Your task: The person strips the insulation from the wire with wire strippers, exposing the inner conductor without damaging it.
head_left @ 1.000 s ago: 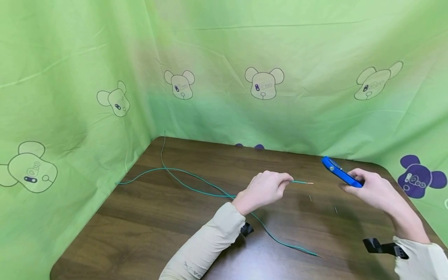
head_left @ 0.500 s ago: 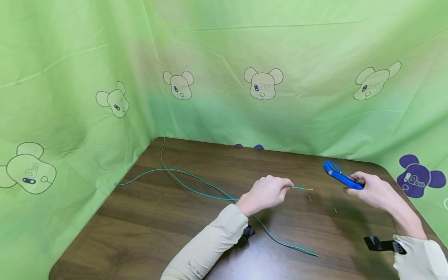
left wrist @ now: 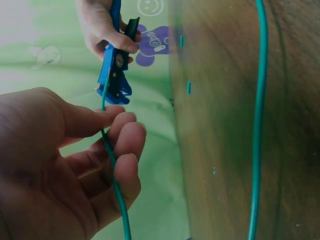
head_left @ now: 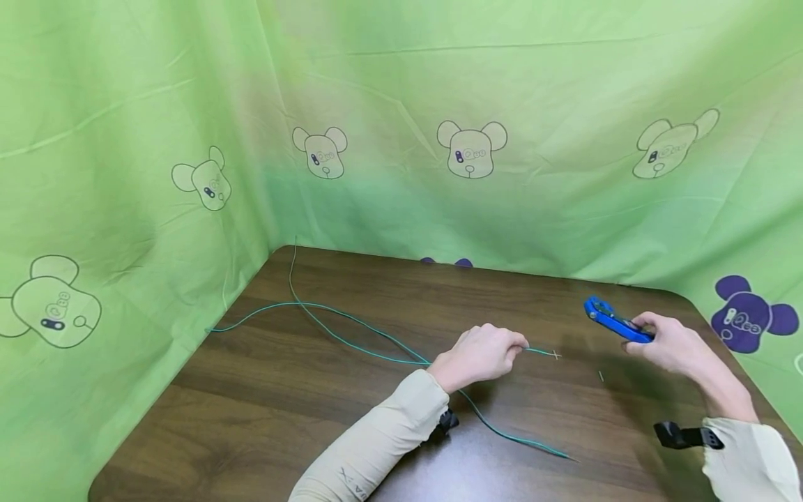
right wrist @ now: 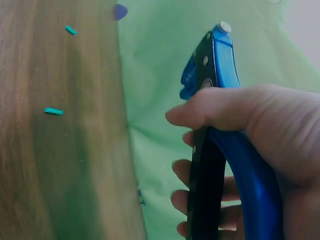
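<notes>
My left hand (head_left: 479, 355) pinches a thin green wire (head_left: 539, 351) between thumb and fingertips, close over the dark wooden table. The wire's short free end points right and ends in a bare, stripped tip. In the left wrist view, this wire (left wrist: 121, 200) runs down across the palm past the loosely bent fingers. At the right, my right hand (head_left: 674, 345) grips a blue wire stripper (head_left: 617, 324) by its handles, raised off the table. In the right wrist view, the thumb lies across the stripper's upper part (right wrist: 205, 65) and the fingers wrap its black lower handle.
Two cut bits of green insulation lie on the table, one (right wrist: 53, 111) nearer and another (right wrist: 70, 30) farther. Wire (head_left: 351, 341) loops to the far left edge, and another wire end (head_left: 533, 444) rests near the front. A green printed cloth (head_left: 401, 195) surrounds the table.
My left hand has moved down and slightly right, bringing the wire's tip lower, over an insulation bit in the head view. The right hand and wire stripper have also sunk a little.
</notes>
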{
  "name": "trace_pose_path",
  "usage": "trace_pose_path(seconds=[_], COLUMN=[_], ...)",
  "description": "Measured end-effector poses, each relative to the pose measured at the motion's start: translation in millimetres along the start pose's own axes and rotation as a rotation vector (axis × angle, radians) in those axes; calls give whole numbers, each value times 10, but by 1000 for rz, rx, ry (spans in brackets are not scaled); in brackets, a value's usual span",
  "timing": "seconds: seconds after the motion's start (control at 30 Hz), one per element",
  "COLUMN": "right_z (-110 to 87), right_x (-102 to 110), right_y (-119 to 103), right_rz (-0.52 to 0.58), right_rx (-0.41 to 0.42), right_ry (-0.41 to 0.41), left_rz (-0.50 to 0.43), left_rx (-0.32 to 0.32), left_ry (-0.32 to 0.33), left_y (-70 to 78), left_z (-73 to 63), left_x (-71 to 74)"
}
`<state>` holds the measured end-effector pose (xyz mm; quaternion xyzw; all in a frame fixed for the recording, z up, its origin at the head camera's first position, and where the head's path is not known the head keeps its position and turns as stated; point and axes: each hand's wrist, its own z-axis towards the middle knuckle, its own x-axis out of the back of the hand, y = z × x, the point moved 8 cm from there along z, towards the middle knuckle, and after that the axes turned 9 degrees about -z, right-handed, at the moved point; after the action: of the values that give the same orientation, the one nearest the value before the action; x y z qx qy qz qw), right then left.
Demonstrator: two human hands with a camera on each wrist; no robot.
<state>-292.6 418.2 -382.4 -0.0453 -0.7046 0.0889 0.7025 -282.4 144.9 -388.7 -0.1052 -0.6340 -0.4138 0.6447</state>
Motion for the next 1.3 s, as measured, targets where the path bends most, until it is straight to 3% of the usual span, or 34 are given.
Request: trace_pose_path(seconds=[0.23,0.9,1.3], right_z=[11,83,84], right_x=[-64,-202,-306], right_y=[147,221,264], right_rz=[-7,-28,-18], right_rx=[-43,-24,-24], right_ry=[-22,-81,-101], left_rz=[21,88,95], left_rx=[9,-10,35], left_ry=[-39,-82,-149], left_y=[9,-20,-62], left_z=[1,4,-24], left_x=[-100,-287,-411])
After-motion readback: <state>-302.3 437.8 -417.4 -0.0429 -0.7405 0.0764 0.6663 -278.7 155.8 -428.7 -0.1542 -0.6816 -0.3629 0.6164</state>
